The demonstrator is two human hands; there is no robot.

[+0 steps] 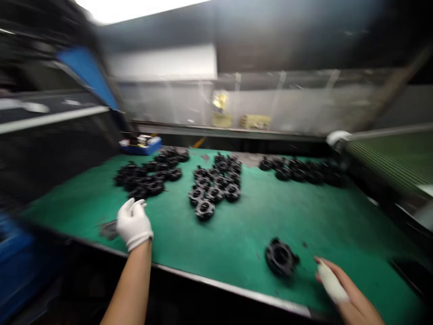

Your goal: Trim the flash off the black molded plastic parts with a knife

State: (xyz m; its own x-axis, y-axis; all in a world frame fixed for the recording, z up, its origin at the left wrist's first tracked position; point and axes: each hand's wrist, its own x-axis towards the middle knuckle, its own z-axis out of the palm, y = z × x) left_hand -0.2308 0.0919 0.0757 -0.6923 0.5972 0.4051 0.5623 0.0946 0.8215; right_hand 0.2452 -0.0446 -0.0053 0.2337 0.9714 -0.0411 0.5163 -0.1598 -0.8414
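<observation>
My left hand [134,225], in a white glove, is over the green mat just in front of the left cluster of black ring-shaped parts [154,185]. Its fingers are bent forward and slightly apart, with nothing visible in them. At the lower right is my right hand [345,286], smeared by motion. Something whitish lies along it, either a covering or an object; I cannot tell which. Just left of its fingertips, a single black ring-shaped part [281,257] rests on the mat, apart from the hand.
More black parts stand in a middle group [214,194] and a back-right row [297,174]. A blue tray [142,148] with small items sits at the back left. A ribbed green surface [395,153] borders the right; the table's metal edge [230,286] runs along the front.
</observation>
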